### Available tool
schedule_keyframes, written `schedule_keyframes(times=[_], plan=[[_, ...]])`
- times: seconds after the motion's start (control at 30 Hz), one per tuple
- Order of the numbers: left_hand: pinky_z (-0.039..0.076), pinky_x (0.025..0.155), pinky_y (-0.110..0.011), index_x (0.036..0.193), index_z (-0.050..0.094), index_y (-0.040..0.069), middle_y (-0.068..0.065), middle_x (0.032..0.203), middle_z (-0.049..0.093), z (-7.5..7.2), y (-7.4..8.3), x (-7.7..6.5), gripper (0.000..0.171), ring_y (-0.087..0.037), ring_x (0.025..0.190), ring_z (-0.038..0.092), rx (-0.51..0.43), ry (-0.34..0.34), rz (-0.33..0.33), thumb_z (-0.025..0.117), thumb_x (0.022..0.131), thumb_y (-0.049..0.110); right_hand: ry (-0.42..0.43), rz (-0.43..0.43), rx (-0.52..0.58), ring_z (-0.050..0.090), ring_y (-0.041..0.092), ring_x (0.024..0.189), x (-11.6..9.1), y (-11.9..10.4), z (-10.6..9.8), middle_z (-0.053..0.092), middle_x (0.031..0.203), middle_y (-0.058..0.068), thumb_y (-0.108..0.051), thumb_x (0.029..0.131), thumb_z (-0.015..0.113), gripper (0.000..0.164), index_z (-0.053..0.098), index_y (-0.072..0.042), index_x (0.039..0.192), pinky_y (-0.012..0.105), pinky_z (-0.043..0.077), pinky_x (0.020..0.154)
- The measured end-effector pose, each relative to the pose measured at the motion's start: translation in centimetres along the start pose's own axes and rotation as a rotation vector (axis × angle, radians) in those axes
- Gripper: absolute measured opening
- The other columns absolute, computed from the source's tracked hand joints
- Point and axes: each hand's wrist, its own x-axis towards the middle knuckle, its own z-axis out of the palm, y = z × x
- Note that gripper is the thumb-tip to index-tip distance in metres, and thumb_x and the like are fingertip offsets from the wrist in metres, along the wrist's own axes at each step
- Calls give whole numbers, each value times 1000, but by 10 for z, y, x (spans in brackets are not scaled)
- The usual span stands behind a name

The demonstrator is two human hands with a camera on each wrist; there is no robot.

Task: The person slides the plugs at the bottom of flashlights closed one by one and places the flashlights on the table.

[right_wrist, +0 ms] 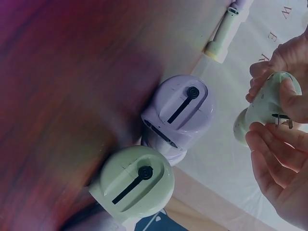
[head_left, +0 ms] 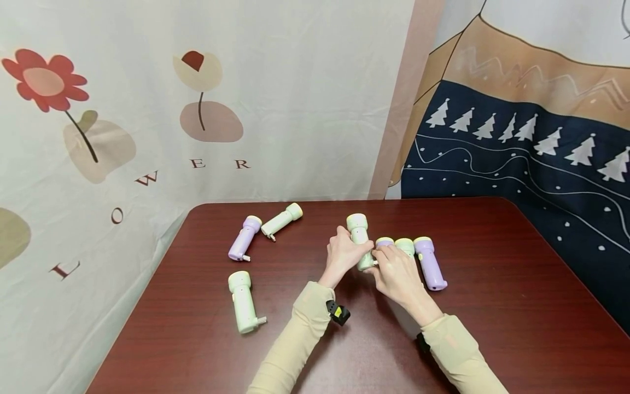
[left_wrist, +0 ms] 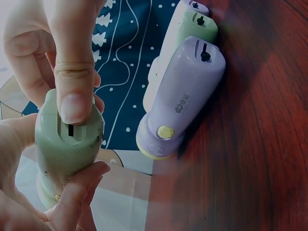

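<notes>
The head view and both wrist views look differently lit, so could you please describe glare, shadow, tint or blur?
Head view: bright, with a pale sheen on the table near the bottom; left wrist view: dimmer, a dark shadow beside the nearest purple flashlight; right wrist view: purple tint at upper left, table grain blurred, the held green flashlight fairly clear.

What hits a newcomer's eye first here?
Probably the left hand gripping a green flashlight mid-picture in the head view, the right hand pinching its end. Then six more flashlights: three side by side at right, three spread out at left. Behind, upper left, a red flower printed on white cloth.
</notes>
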Motion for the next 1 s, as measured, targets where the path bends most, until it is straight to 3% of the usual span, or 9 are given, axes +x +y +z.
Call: schedule_keyframes(times=[1.0], plan=[[38, 54, -26, 87, 46, 11, -3, 73, 54, 3, -3, -3, 46, -21, 64, 53, -13, 7, -4, 70, 65, 43, -2, 14, -37, 57, 24, 73, 0, -4, 0, 58, 77, 6, -32, 62, 80, 39, 60, -5, 82, 36, 47, 63]])
